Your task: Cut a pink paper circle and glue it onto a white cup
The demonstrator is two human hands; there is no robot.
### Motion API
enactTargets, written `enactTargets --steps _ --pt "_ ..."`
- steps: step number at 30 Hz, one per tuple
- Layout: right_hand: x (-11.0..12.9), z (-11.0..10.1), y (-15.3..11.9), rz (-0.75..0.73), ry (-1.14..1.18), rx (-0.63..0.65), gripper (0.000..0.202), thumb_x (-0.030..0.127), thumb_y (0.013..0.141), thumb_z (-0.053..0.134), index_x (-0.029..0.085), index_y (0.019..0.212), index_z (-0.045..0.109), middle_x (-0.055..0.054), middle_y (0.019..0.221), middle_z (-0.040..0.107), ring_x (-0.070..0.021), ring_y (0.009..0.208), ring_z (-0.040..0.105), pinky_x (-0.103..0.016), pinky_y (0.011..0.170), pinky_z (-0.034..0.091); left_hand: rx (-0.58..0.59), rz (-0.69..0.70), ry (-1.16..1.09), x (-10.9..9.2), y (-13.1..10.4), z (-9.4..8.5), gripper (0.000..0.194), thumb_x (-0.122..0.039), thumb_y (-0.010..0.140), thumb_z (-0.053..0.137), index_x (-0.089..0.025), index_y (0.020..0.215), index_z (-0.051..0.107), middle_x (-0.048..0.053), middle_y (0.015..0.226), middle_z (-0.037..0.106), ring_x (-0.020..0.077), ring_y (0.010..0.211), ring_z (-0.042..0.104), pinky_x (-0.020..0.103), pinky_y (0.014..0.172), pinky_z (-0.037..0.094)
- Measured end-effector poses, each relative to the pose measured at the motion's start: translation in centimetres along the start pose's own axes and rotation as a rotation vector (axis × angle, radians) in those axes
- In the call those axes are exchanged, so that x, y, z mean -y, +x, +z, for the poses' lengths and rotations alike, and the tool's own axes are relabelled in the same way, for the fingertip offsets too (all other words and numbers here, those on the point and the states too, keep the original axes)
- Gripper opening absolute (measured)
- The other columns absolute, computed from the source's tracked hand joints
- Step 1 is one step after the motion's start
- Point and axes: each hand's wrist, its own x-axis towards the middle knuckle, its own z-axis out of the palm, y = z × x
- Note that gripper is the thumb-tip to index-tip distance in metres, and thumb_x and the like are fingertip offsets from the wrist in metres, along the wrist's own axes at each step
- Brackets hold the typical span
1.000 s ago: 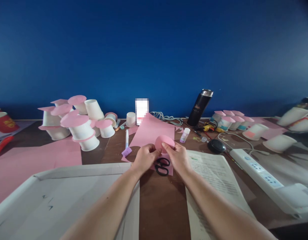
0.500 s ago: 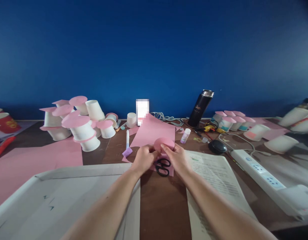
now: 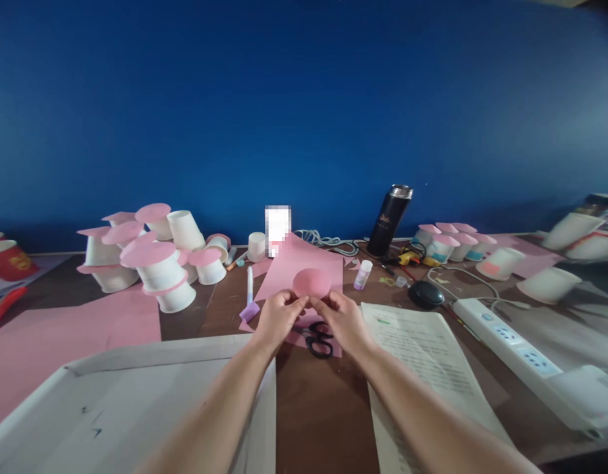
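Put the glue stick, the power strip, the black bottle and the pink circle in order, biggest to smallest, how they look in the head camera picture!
1. Power strip, the largest by far
2. Black bottle
3. Pink circle, held up in both hands
4. Glue stick, the smallest

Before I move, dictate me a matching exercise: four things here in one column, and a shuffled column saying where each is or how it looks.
Things:
1. pink disc
2. scissors
3. flask
4. power strip

Places or looks:
A. white, right of the printed sheet
B. black with a silver-coloured top, near the blue wall
C. held by the left hand and right hand
D. black-handled, lying on pink paper

Pairs: 1-C, 2-D, 3-B, 4-A
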Motion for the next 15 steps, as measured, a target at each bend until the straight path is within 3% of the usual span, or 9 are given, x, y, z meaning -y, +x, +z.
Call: enactTargets --steps 5,9,13,15 --pt "-0.47 -0.34 0.3 -0.108 -0.044 -0.056 0.026 0.043 0.075 0.061 0.018 0.068 0.062 0.001 0.061 0.059 -0.0136 0.057 0.051 -0.023 0.05 0.038 0.024 0.055 0.006 -0.24 -0.16 0.02 0.031 -0.046 0.073 0.062 -0.015 0.072 0.062 0.001 0.064 0.062 0.0137 0.059 0.055 0.025 0.058 0.042" --pt "-0.74 -0.58 0.48 -0.164 -0.012 -0.045 0.021 0.038 0.076 0.062 0.017 0.077 0.064 0.0 0.069 0.061 -0.0141 0.064 0.053 -0.024 0.059 0.04 0.028 0.156 0.014 -0.45 -0.36 0.14 0.025 -0.041 0.076 0.06 -0.016 0.08 0.063 0.0 0.068 0.061 0.0142 0.064 0.056 0.024 0.06 0.043" --pt "-0.87 -0.6 0.59 -0.101 0.077 -0.029 0.02 0.034 0.075 0.062 0.018 0.086 0.063 0.002 0.071 0.058 -0.0112 0.06 0.049 -0.021 0.053 0.037 -0.132 0.447 0.206 -0.45 -0.7 0.01 0.011 -0.025 0.08 0.055 -0.019 0.087 0.062 0.001 0.08 0.063 0.0146 0.074 0.058 0.025 0.069 0.045" --pt "-0.98 -0.51 0.63 -0.003 0.104 -0.011 0.019 0.031 0.072 0.063 0.019 0.087 0.062 0.004 0.066 0.055 -0.0093 0.053 0.044 -0.021 0.047 0.033 -0.234 0.624 0.346 -0.33 -0.83 -0.24 0.017 -0.013 0.078 0.052 -0.02 0.091 0.061 0.003 0.088 0.062 0.0152 0.081 0.058 0.026 0.073 0.046"
